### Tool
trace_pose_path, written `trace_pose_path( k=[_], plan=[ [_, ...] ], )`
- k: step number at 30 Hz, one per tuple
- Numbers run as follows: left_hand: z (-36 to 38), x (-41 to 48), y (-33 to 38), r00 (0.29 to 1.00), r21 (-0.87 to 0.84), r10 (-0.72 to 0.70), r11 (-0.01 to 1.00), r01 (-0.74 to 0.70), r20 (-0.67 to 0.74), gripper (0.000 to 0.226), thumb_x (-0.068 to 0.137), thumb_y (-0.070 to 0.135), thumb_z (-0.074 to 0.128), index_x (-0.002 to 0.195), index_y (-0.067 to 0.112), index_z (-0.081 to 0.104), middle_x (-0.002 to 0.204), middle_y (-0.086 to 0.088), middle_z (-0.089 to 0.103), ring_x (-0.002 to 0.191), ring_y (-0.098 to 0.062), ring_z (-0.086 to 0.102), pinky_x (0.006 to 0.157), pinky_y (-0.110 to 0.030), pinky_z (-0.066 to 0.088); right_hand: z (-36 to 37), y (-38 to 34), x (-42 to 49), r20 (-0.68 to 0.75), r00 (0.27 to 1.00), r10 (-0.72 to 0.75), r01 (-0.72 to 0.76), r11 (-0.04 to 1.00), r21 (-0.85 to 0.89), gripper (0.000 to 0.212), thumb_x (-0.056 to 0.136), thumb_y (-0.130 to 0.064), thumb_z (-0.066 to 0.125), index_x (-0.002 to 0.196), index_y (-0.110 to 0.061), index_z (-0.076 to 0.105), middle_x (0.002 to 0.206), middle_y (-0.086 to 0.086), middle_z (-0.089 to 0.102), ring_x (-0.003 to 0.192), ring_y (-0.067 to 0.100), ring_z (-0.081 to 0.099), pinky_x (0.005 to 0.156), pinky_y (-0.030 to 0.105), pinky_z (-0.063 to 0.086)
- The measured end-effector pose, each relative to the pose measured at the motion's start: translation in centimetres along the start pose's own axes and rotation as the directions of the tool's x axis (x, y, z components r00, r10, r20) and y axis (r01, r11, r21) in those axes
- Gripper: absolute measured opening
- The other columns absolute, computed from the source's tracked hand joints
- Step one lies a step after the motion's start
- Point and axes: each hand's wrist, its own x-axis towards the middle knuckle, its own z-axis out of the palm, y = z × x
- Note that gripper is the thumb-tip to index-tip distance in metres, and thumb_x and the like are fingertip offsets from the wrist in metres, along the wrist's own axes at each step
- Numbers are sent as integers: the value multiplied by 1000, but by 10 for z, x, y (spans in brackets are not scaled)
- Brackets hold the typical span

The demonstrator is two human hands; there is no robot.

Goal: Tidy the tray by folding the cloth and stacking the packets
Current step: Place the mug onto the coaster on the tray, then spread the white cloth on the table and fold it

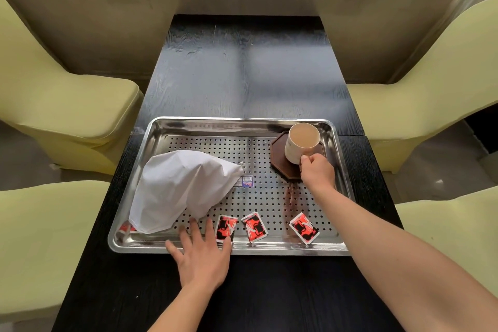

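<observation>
A steel perforated tray (188,124) lies on the black table. A crumpled white cloth (177,188) is heaped on its left half. Three red-and-black packets lie along the front: one (225,228) beside my left thumb, one (254,227) in the middle, one (304,228) to the right. A further red packet (124,228) peeks from under the cloth's left corner. My left hand (202,253) lies flat with fingers spread over the tray's front rim, fingertips near the cloth's edge. My right hand (318,172) grips a cream cup (301,143) of milky drink standing on a dark coaster (279,162).
The black wooden table (242,67) stretches away toward a window sill. Pale yellow covered chairs stand on both sides, two at the left (62,105) and two at the right (436,94). A small label (246,181) is stuck to the tray floor.
</observation>
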Motion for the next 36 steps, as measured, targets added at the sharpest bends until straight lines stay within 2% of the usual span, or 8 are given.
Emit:
trace_pose_path(
  k=[13, 16, 19, 23, 27, 29, 32, 36],
  plan=[
    [-2, -3, -1, 1000, -5, 1, 1000, -1, 5, 75, 93, 67, 10, 158, 29, 2, 167, -9, 2, 152, -36, -6, 114, -68, -10, -2, 6, -13, -10, 1000, 1, 1, 983, 183, 18, 96, -31, 59, 108, -17, 59, 112, 4, 64, 98, 24, 64, 89, 45, 55],
    [-1, -2, 0, 1000, -17, 4, 1000, -4, -2, 75, 93, 67, 11, 158, 30, 4, 167, -9, 2, 152, -36, -6, 113, -68, -11, -4, 3, -22, -87, 996, -35, 52, 978, 203, 12, 93, -26, 62, 101, -20, 55, 111, 4, 56, 93, 22, 60, 84, 39, 53],
    [-1, 0, 0, 1000, -17, 8, 1000, -8, 4, 75, 94, 66, 13, 158, 29, 4, 167, -9, 1, 152, -36, -7, 113, -68, -11, -3, 3, -35, -131, 986, -104, 127, 974, 186, 14, 92, -23, 63, 104, -18, 57, 107, 4, 52, 90, 22, 57, 80, 34, 46],
    [-2, -1, -1, 1000, -18, 7, 1000, -7, 12, 75, 94, 66, 12, 158, 29, 3, 167, -9, 1, 152, -37, -7, 114, -68, -10, 11, 1, -55, -117, 970, -215, 229, 966, 121, 22, 92, -18, 62, 113, -11, 61, 104, 4, 53, 86, 20, 56, 75, 29, 41],
    [-1, 2, -3, 999, -18, 20, 1000, -19, 48, 77, 93, 68, 11, 158, 29, 0, 168, -9, -3, 152, -37, -10, 113, -68, -12, 28, -20, -71, 7, 965, -263, 259, 955, 143, 19, 93, -20, 63, 110, -13, 61, 98, 2, 60, 87, 20, 59, 76, 34, 50],
    [-2, 4, -4, 997, -27, 25, 999, -23, 66, 78, 93, 70, 10, 158, 29, 1, 168, -9, -3, 152, -36, -10, 113, -69, -12, 38, -35, -80, 89, 945, -313, 300, 944, 139, 24, 92, -26, 64, 113, -14, 60, 97, 2, 62, 88, 20, 62, 76, 32, 51],
    [-2, 6, -8, 994, -69, 47, 997, -41, 94, 80, 92, 72, 13, 159, 29, 4, 168, -8, -1, 152, -34, -8, 112, -67, -14, 53, -59, -94, 212, 895, -393, 368, 918, 148, 44, 87, -38, 70, 123, -17, 57, 111, 2, 62, 92, 16, 63, 82, 38, 55],
    [-3, 9, -18, 990, -140, 107, 986, -93, 96, 79, 92, 73, 21, 158, 29, 12, 167, -4, 5, 153, -28, -3, 115, -62, -12, 75, -83, -110, 383, 808, -448, 462, 885, 60, 87, 75, -54, 77, 147, -26, 38, 142, 3, 47, 128, 23, 47, 103, 48, 46]
  ],
)
